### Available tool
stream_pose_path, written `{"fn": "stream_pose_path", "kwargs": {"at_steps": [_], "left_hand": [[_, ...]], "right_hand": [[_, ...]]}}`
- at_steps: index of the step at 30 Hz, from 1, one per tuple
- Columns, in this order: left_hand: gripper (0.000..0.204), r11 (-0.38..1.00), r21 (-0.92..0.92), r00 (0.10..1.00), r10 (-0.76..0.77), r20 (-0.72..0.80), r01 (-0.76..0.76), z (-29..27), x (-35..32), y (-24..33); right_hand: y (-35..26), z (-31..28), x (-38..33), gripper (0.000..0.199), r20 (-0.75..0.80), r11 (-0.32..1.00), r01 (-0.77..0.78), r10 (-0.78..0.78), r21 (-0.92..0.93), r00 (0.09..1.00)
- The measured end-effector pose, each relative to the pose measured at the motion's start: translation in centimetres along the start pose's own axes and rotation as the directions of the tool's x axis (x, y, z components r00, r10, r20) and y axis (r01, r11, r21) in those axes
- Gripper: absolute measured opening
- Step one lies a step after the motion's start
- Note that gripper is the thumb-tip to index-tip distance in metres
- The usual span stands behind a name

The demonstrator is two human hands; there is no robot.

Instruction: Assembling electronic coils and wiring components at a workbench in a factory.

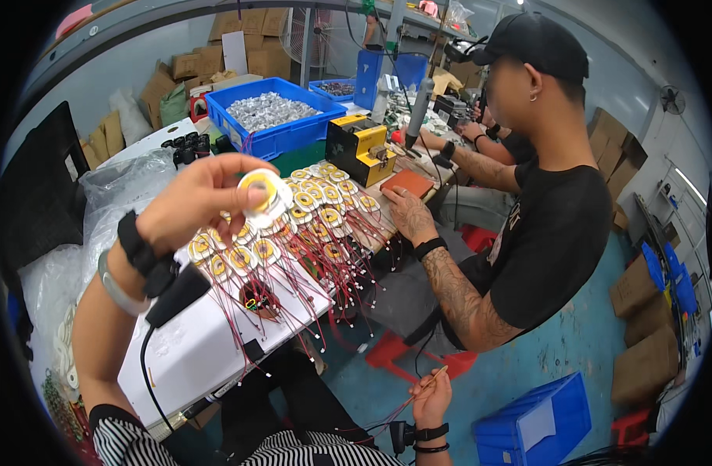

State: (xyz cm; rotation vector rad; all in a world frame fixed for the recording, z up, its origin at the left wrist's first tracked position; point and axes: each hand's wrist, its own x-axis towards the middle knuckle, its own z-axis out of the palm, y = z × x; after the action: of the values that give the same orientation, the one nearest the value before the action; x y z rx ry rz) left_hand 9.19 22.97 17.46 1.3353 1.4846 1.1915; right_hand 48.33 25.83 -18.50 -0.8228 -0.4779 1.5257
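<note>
My left hand (204, 194) is raised over the table, its thumb and fingers pinching a round white part with a yellow ring (264, 193). Beneath it, many similar white-and-yellow ring parts (305, 200) lie in a crowded layer, their thin dark-red wires (294, 299) trailing over the table's near edge with small white connectors at the ends. Low at the right, away from the table, my right hand (432, 400) is closed on thin reddish wires (395, 415). A slim tan tip sticks up from its fingers; I cannot make out what it is.
A blue crate of small silvery pieces (274, 133) stands behind the parts, beside a yellow-and-black box-shaped device (361, 149). To the right sits a co-worker (538, 202), one hand near an orange-brown block (408, 184). A blue bin (530, 423) is on the floor.
</note>
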Motion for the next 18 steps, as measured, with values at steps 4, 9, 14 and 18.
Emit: {"fn": "stream_pose_path", "kwargs": {"at_steps": [4,9,14,18], "left_hand": [[0.037,0.998,0.03,0.998,-0.063,-0.009,0.063,-2.0,2.6,-1.0],[0.04,0.963,0.008,0.963,-0.269,0.037,0.269,-6.1,1.9,-6.0],[0.045,0.883,-0.025,0.882,-0.467,0.061,0.469,-10.3,-1.0,-14.3],[0.047,0.877,0.0,0.877,-0.481,0.004,0.481,-11.5,-2.1,-18.8]], "right_hand": [[0.3,-0.8,-0.3,0.025,0.004,0.995,-0.073,0.073,-0.073,0.997],[1.4,0.2,0.4,0.028,0.03,0.971,-0.152,0.16,-0.187,0.987],[2.5,2.3,0.9,0.028,0.113,0.955,-0.166,0.198,-0.247,0.974],[2.8,3.8,0.6,0.027,0.147,0.945,-0.168,0.216,-0.282,0.965]]}}
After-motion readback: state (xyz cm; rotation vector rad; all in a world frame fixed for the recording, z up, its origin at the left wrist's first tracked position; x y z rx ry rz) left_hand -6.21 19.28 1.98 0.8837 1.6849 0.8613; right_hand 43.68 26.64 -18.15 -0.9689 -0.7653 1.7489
